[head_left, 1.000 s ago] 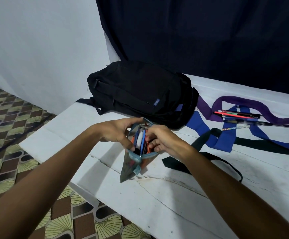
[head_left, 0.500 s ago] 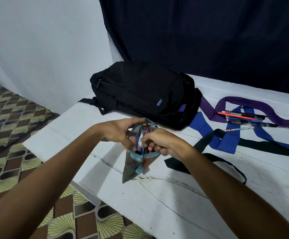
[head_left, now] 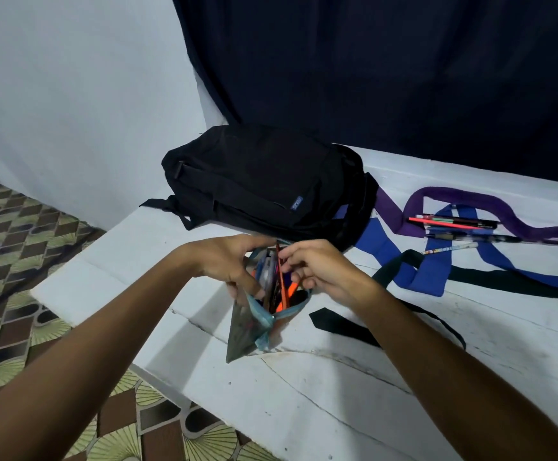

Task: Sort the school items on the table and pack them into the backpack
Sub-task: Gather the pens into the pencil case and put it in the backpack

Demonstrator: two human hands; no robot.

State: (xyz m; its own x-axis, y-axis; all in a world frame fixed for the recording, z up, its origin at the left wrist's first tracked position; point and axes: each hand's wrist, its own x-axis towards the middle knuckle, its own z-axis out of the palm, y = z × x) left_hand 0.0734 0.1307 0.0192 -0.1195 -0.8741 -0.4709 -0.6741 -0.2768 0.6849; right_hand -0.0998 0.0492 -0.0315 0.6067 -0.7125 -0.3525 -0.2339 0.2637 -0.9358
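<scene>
At the near edge of the white table (head_left: pixel 387 404), our left hand (head_left: pixel 229 261) gripped the rim of the open pencil pouch (head_left: pixel 254 322), while our right hand (head_left: pixel 317 266) pinched a red pencil (head_left: pixel 281 281) standing among the pens inside. The black backpack (head_left: pixel 264 184) lay closed just beyond. We judged it best to hold the mouth wide and slide the pencil straight down, since more pens (head_left: pixel 457 224) waited far right.

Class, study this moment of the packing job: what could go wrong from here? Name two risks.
The pencil case is held open near the table edge, so pens inside might spill onto the floor. The loose pens lie on tangled straps, so they may be overlooked or roll off when the straps are lifted.
</scene>
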